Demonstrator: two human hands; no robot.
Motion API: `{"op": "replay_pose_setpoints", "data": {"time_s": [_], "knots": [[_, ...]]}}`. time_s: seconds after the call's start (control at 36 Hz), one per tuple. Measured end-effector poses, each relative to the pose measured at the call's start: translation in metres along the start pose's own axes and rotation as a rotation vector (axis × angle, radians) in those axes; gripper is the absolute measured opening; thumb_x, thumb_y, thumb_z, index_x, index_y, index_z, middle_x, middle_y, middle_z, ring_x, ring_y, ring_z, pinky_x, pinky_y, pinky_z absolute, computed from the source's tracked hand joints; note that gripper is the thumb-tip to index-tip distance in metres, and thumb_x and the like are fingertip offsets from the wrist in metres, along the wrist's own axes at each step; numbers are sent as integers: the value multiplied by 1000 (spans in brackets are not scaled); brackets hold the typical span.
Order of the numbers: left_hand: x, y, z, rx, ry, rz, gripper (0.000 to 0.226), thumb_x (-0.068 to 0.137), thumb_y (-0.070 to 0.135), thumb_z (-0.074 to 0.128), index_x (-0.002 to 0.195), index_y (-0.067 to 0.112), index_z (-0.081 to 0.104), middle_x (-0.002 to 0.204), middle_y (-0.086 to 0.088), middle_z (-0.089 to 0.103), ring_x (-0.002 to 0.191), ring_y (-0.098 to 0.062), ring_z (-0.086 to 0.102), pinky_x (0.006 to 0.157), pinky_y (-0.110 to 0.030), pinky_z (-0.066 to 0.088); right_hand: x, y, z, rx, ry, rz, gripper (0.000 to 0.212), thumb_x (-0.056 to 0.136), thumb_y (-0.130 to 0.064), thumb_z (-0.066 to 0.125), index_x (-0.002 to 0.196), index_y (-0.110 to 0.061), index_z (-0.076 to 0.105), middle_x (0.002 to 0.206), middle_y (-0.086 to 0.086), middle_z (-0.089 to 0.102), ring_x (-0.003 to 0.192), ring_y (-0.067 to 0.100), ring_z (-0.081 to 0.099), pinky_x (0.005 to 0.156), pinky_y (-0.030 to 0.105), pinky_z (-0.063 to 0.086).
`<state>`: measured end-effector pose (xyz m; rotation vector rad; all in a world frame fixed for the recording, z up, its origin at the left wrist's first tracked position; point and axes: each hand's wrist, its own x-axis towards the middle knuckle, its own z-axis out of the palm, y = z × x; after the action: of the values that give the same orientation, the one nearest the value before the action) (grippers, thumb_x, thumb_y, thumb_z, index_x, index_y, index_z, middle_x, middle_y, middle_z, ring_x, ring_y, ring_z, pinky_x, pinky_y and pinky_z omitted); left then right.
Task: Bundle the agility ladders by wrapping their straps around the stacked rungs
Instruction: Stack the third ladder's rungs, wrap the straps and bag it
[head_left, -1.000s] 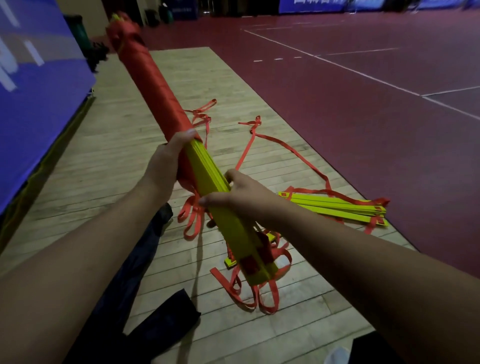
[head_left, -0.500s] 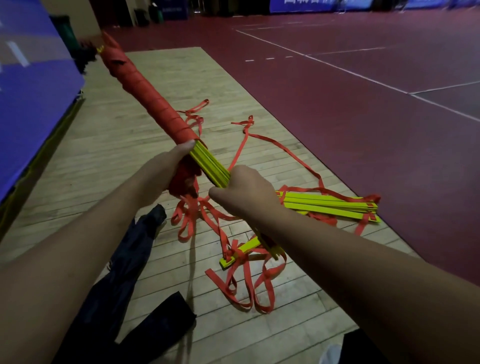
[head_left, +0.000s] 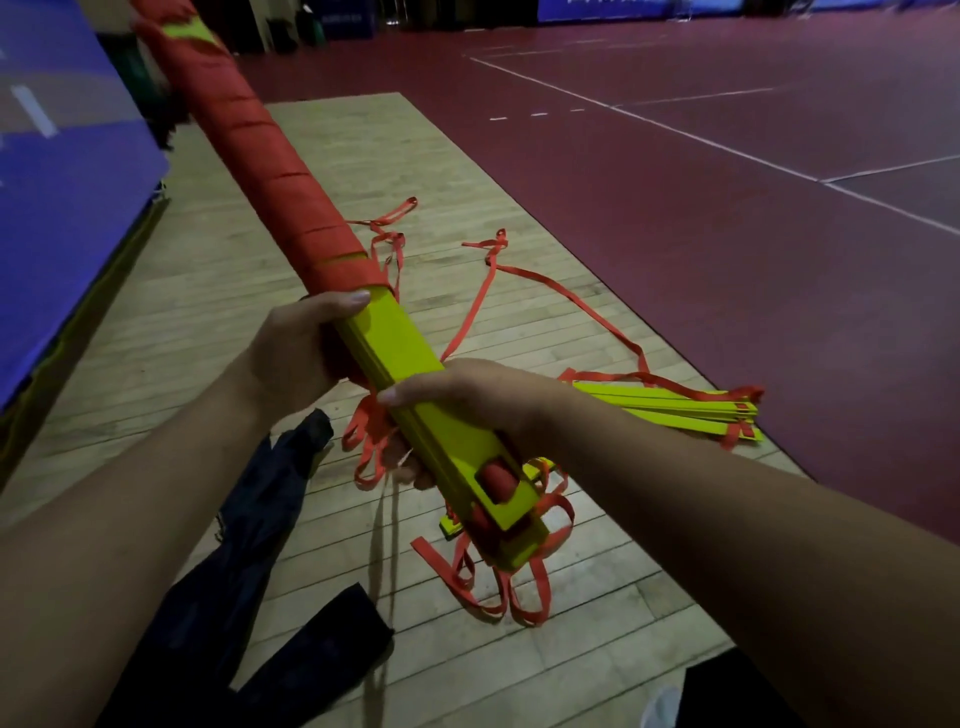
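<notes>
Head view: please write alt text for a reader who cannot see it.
The left hand and right hand grip a stack of yellow rungs, its far part wrapped in red strap. Loose straps and a second stack lie on the wooden floor.

Single head-worn wide-angle view, facing forward and down. Very near: left grip (head_left: 291, 353) and right grip (head_left: 467, 410) on ladder bundle (head_left: 395, 338) fill centre; wooden floor (head_left: 208, 291) below them, red court (head_left: 675, 234) beyond, right of the grips.
</notes>
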<state>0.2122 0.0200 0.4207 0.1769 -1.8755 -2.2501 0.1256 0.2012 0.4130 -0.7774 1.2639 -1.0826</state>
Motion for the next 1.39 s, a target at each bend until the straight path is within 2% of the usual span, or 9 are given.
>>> {"op": "replay_pose_setpoints", "data": {"time_s": [0.17, 0.28, 0.53, 0.67, 0.86, 1.06, 1.22, 1.28, 1.39], "knots": [[2, 5, -4, 69, 57, -108, 84, 51, 64, 87, 113, 14, 64, 98, -4, 76, 93, -21, 73, 72, -29, 59, -5, -17, 6, -85, 328, -113, 37, 89, -30, 74, 107, 0, 61, 79, 12, 66, 59, 21, 65, 56, 30, 56], [4, -3, -4, 324, 138, -244, 116, 34, 91, 72, 114, 7, 63, 88, -6, 76, 75, -23, 73, 64, -32, 60, 0, -15, 1, -351, 600, -93, 43, 84, -38, 78, 107, -6, 62, 90, 12, 69, 75, 25, 71, 73, 42, 62], [13, -16, 25, 327, 398, -171, 54, 82, 67, 62, 72, 14, 57, 54, 3, 50, 48, -14, 49, 59, -29, 41, 6, 1, 7, -1211, 923, -178, 30, 95, -42, 57, 110, -18, 50, 75, -8, 46, 64, 7, 46, 53, 24, 31], [9, -8, 12, 114, 353, -24, 26, 81, 43, 63, 86, 18, 60, 64, 5, 56, 57, -12, 56, 52, -22, 47, 2, -11, 2, -584, 631, -133, 43, 93, -44, 66, 118, -13, 50, 94, 1, 60, 83, 15, 64, 67, 27, 53], [9, 0, 9, -181, 277, 191, 19, 73, 31, 53, 60, 24, 65, 59, 4, 53, 58, -15, 55, 58, -25, 46, -11, -14, 6, 47, -4, 79, 47, 97, -40, 58, 124, -4, 49, 108, 17, 70, 94, 28, 71, 79, 37, 57], [8, -4, -2, -200, 227, 18, 33, 90, 44, 46, 86, 14, 60, 73, -4, 55, 71, -20, 61, 69, -31, 54, -10, -18, 17, 147, 67, 15, 33, 94, -32, 66, 111, -5, 55, 78, 7, 65, 66, 18, 63, 62, 31, 56], [7, -11, -17, 254, 245, -329, 97, 79, 85, 37, 107, -3, 65, 88, -22, 71, 84, -38, 71, 82, -42, 57, -12, -18, 9, -243, 435, -66, 34, 88, -29, 77, 100, -1, 63, 74, 11, 71, 58, 23, 70, 51, 31, 57], [8, -10, -15, 415, 232, -385, 96, 68, 89, 31, 88, 0, 62, 55, -10, 54, 56, -29, 62, 63, -34, 52, -7, -15, 2, -431, 577, -83, 40, 86, -35, 79, 101, -1, 65, 80, 13, 74, 65, 25, 73, 60, 40, 63], [17, -11, 3, 439, 297, -273, 78, 69, 83, 49, 85, 7, 60, 52, 0, 50, 46, -20, 53, 62, -33, 43, 4, -2, 0, -1017, 853, -53, 45, 89, -51, 70, 103, -11, 57, 84, 2, 63, 73, 18, 62, 58, 33, 49]]}}
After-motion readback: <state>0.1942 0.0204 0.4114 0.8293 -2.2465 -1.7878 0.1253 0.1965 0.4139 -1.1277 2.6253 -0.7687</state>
